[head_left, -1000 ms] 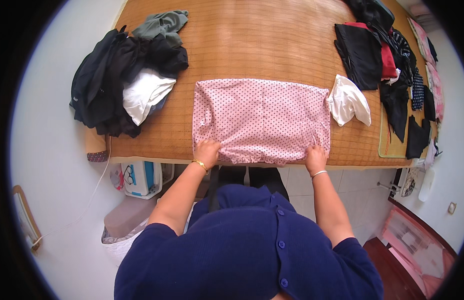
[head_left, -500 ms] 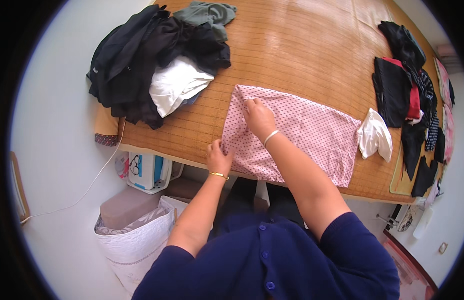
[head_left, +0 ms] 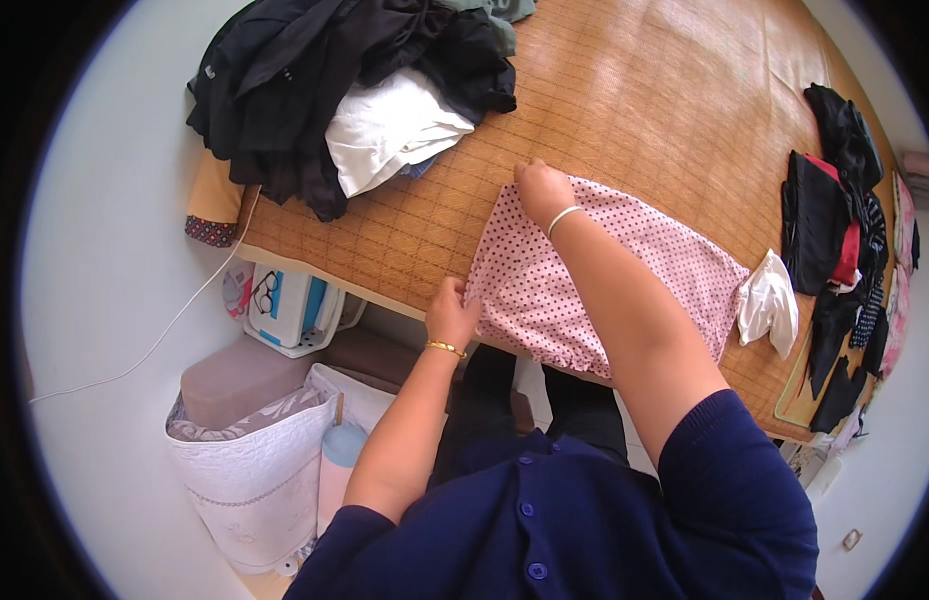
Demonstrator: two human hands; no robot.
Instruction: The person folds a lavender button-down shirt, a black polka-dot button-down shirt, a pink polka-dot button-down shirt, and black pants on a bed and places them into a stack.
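A pink cloth garment with dark dots (head_left: 655, 235) lies spread nearly flat, its gathered near side along the bed's front edge. My right hand (head_left: 545, 192) reaches across it, fingers curled closed on the far left corner. At the near left edge of the garment, my left hand (head_left: 452, 316) has its fingers bent around the fabric, with the fingertips partly hidden. A small white cloth piece (head_left: 768, 305) lies against the garment's right side.
A heap of black clothes (head_left: 295, 95) with a white garment (head_left: 395, 130) is at the far left of the woven mat (head_left: 625, 90). Folded dark clothes (head_left: 813, 225) lie at the right. Below stand a white basket (head_left: 330, 320) and a quilted bag (head_left: 245, 480).
My right hand has moved away from me, from on the garment to its far left corner. The left edge of the garment is straighter. The whole view has shifted a little.
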